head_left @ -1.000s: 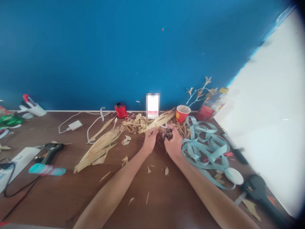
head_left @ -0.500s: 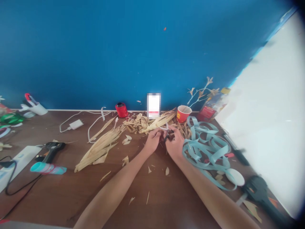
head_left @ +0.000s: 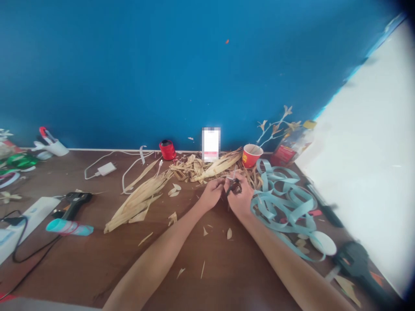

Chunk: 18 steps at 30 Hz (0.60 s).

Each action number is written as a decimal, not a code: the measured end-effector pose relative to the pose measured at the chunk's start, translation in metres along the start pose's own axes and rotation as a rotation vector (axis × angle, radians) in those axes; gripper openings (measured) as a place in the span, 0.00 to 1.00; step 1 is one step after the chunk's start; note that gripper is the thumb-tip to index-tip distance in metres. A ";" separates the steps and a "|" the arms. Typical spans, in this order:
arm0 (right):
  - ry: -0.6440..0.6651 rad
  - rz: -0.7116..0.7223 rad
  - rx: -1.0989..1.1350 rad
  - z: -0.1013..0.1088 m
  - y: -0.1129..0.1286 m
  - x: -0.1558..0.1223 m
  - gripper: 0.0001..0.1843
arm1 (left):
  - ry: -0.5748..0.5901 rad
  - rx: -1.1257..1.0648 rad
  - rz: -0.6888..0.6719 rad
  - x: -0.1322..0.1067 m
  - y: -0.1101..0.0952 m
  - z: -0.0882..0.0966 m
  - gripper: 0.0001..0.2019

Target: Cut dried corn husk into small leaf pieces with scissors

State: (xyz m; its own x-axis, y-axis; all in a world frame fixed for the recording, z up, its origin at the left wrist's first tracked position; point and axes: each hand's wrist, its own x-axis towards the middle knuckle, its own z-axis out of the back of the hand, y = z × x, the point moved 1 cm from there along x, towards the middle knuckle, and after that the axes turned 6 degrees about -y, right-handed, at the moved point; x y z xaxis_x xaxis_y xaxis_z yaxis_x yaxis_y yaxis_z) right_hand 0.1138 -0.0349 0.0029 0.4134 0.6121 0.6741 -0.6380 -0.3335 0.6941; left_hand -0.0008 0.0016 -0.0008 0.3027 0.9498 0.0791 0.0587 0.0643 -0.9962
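Note:
Both my hands meet near the middle of the brown table (head_left: 97, 263), just in front of a heap of dried straw-coloured husks (head_left: 207, 167). My right hand (head_left: 239, 196) is closed round small dark-handled scissors (head_left: 234, 187). My left hand (head_left: 212, 195) is pinched shut right beside the blades, on something too small to make out. Small husk cuttings (head_left: 228, 233) lie on the table below my wrists. A long bundle of husks (head_left: 139, 201) stretches to the left of my hands.
A tangle of pale blue ribbon (head_left: 282, 201) lies right of my hands, with a red paper cup (head_left: 252, 155) and a dried twig behind. A red round object (head_left: 167, 150) stands at the blue wall. Glue guns (head_left: 74, 203) (head_left: 356, 263), a teal tube (head_left: 69, 227), cables and a charger (head_left: 106, 169) lie around.
Both hands have drifted slightly toward me and to the right, staying together with the scissors. The view has shifted a little.

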 end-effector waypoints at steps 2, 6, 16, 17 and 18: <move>-0.005 -0.004 0.004 0.000 0.000 -0.001 0.15 | -0.009 -0.020 0.018 0.001 0.001 0.001 0.09; -0.006 -0.005 -0.016 -0.001 -0.002 -0.001 0.15 | -0.022 0.016 -0.010 0.000 -0.001 0.001 0.09; 0.065 0.043 -0.080 -0.003 -0.002 -0.007 0.17 | -0.247 0.061 -0.081 -0.005 -0.001 0.002 0.09; 0.071 0.060 -0.074 -0.003 -0.002 -0.007 0.17 | -0.243 0.051 -0.087 -0.006 -0.002 0.002 0.09; 0.080 0.073 -0.068 -0.003 -0.002 -0.007 0.17 | -0.254 0.045 -0.091 -0.007 -0.004 0.002 0.08</move>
State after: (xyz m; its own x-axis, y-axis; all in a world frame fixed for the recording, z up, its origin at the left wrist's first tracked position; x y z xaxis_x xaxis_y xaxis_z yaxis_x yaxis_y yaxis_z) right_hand 0.1100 -0.0367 -0.0041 0.3131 0.6442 0.6979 -0.7082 -0.3312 0.6235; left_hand -0.0047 -0.0049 0.0021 0.0499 0.9854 0.1628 0.0312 0.1614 -0.9864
